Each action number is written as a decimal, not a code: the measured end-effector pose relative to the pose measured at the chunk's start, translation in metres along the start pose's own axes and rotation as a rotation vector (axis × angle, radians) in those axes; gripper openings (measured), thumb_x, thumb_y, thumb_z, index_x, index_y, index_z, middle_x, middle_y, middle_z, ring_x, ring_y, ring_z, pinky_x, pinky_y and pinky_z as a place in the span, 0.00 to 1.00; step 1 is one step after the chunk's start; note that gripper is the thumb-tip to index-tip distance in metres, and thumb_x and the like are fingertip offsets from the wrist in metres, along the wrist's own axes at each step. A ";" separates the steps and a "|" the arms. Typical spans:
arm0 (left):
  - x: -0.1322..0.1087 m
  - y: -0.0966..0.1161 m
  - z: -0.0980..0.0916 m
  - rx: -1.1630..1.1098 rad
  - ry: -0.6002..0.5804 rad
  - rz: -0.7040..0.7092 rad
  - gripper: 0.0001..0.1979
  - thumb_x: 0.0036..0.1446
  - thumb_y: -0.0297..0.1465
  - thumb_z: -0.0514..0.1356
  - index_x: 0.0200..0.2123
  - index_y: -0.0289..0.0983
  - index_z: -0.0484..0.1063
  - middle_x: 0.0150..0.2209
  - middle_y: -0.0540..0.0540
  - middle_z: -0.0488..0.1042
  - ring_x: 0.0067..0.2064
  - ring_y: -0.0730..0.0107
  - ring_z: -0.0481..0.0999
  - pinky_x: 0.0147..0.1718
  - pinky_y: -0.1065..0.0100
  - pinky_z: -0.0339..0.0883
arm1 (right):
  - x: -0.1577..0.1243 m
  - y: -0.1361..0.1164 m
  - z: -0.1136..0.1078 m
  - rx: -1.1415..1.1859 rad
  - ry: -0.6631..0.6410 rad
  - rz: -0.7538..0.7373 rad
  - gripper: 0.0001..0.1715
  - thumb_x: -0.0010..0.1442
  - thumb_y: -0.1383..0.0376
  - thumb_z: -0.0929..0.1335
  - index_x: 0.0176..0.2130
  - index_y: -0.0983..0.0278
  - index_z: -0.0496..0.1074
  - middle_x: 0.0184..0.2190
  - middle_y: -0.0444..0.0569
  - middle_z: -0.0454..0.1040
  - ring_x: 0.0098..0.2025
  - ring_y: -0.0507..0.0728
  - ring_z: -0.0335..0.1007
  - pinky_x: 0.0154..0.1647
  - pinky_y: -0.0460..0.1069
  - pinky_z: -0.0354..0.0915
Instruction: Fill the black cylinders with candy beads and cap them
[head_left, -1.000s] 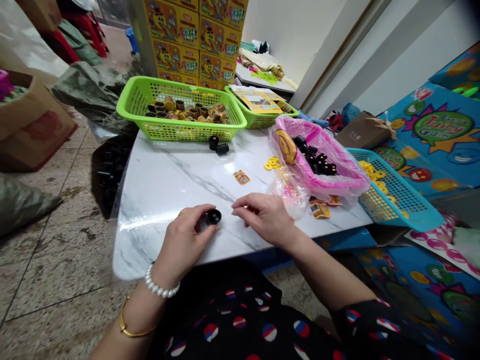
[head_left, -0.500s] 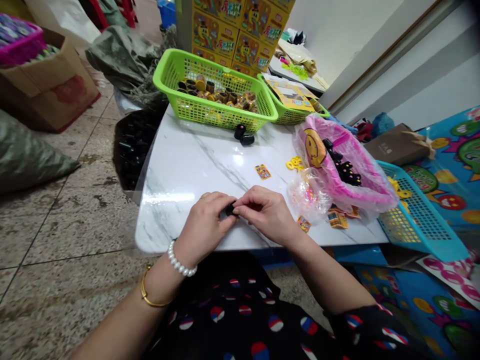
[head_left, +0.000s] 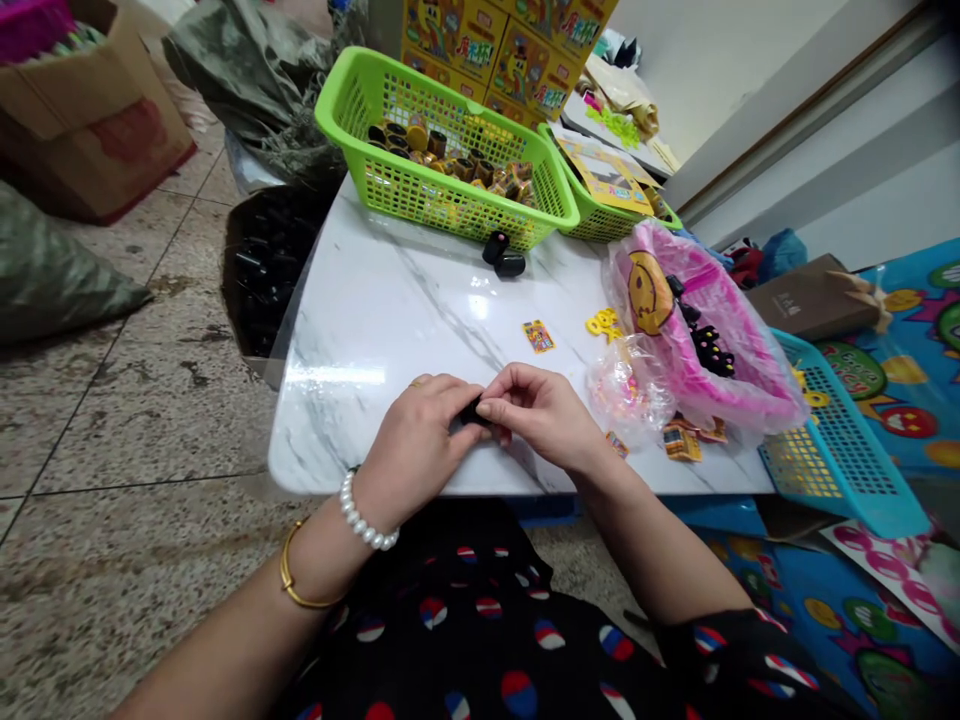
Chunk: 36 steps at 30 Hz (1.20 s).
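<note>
Over the front of the white marbled table [head_left: 360, 300], my left hand [head_left: 424, 435] is closed around a small black cylinder [head_left: 471, 411], mostly hidden by fingers. My right hand [head_left: 540, 415] pinches at its right end, thumb and forefinger together; whether it holds a further small part is hidden. Beyond the hands lies a small printed orange packet [head_left: 538, 336]. Two black cylinders [head_left: 510, 265] lie by the green basket. To the right are yellow plastic pieces [head_left: 602, 321] and a clear bag [head_left: 630, 390] with tiny pink and orange bits.
A green basket [head_left: 450, 205] of wrapped cylinders stands at the back, before yellow cartons [head_left: 457, 40]. At right are a plastic-lined pink basket [head_left: 772, 400] with black pieces and a blue basket [head_left: 862, 470]. A box of black cylinders [head_left: 262, 260] sits left of the table.
The view has shifted slightly. Both hands still hold the black cylinder between them, now turned more sideways, and my right fingers reach further over its end.
</note>
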<state>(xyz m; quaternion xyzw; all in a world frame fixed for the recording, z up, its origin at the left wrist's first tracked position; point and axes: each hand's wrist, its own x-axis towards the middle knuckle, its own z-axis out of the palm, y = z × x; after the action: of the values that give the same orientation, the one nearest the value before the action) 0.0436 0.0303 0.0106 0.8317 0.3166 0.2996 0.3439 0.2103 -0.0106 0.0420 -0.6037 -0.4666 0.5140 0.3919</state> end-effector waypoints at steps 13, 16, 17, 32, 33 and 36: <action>0.000 -0.001 0.001 -0.031 0.019 0.027 0.11 0.55 0.24 0.62 0.42 0.40 0.76 0.39 0.48 0.77 0.43 0.63 0.73 0.46 0.59 0.67 | 0.010 0.010 -0.002 0.249 -0.038 0.127 0.19 0.46 0.61 0.77 0.32 0.64 0.68 0.18 0.36 0.67 0.17 0.46 0.61 0.16 0.41 0.59; 0.000 -0.001 0.000 -0.037 0.008 0.015 0.11 0.54 0.24 0.62 0.41 0.39 0.76 0.39 0.47 0.77 0.43 0.63 0.73 0.46 0.59 0.66 | 0.009 0.011 -0.005 0.242 -0.084 0.128 0.17 0.48 0.61 0.77 0.31 0.64 0.68 0.19 0.37 0.67 0.18 0.46 0.62 0.18 0.42 0.59; 0.000 0.000 0.000 -0.037 0.006 0.013 0.10 0.55 0.24 0.62 0.40 0.39 0.76 0.39 0.47 0.77 0.43 0.63 0.73 0.46 0.60 0.66 | 0.008 0.011 -0.004 0.224 -0.089 0.115 0.17 0.48 0.61 0.77 0.31 0.64 0.68 0.20 0.37 0.68 0.18 0.46 0.62 0.19 0.42 0.59; -0.002 -0.001 -0.002 -0.049 0.004 0.039 0.12 0.54 0.23 0.63 0.43 0.38 0.75 0.41 0.47 0.78 0.43 0.64 0.73 0.46 0.61 0.66 | -0.005 0.005 -0.010 -0.078 0.193 -0.204 0.10 0.59 0.59 0.71 0.32 0.64 0.76 0.20 0.42 0.71 0.21 0.50 0.66 0.25 0.46 0.65; -0.002 -0.001 -0.002 -0.055 0.001 0.042 0.13 0.54 0.23 0.63 0.44 0.38 0.75 0.41 0.47 0.78 0.43 0.64 0.73 0.47 0.61 0.66 | -0.005 0.007 -0.013 -0.033 0.224 -0.201 0.10 0.58 0.59 0.72 0.33 0.65 0.76 0.19 0.42 0.71 0.20 0.50 0.67 0.25 0.46 0.65; -0.002 -0.001 -0.003 -0.074 -0.007 0.039 0.15 0.55 0.22 0.62 0.45 0.39 0.75 0.43 0.48 0.78 0.44 0.65 0.73 0.47 0.62 0.65 | -0.009 0.017 -0.017 0.039 0.285 -0.171 0.11 0.57 0.59 0.73 0.33 0.65 0.76 0.19 0.42 0.72 0.20 0.49 0.66 0.23 0.44 0.64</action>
<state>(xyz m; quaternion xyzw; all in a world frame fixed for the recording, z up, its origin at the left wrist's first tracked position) 0.0394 0.0309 0.0111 0.8255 0.2878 0.3150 0.3695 0.2290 -0.0235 0.0306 -0.6209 -0.4459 0.3969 0.5081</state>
